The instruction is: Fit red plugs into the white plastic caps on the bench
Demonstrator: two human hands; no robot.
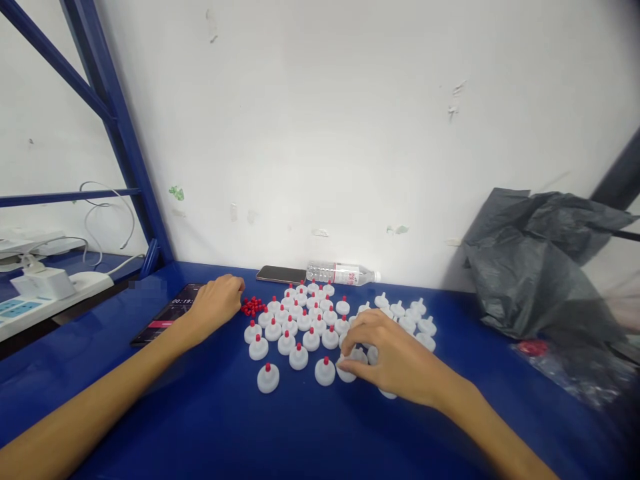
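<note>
Several white plastic caps with red tips [299, 320] stand in rows on the blue table [210, 413]. More white caps without red tips [407, 315] lie to the right. My right hand [393, 357] pinches one white cap [346, 370] at the front of the rows. My left hand [216, 301] rests curled next to a small heap of red plugs [253, 306], its fingertips closed beside them.
A phone with a running timer [167, 313] lies under my left wrist. Another phone [281, 274] and a lying water bottle [343, 273] sit against the wall. A grey plastic bag [540, 267] fills the right side. A power strip [45, 293] is at far left.
</note>
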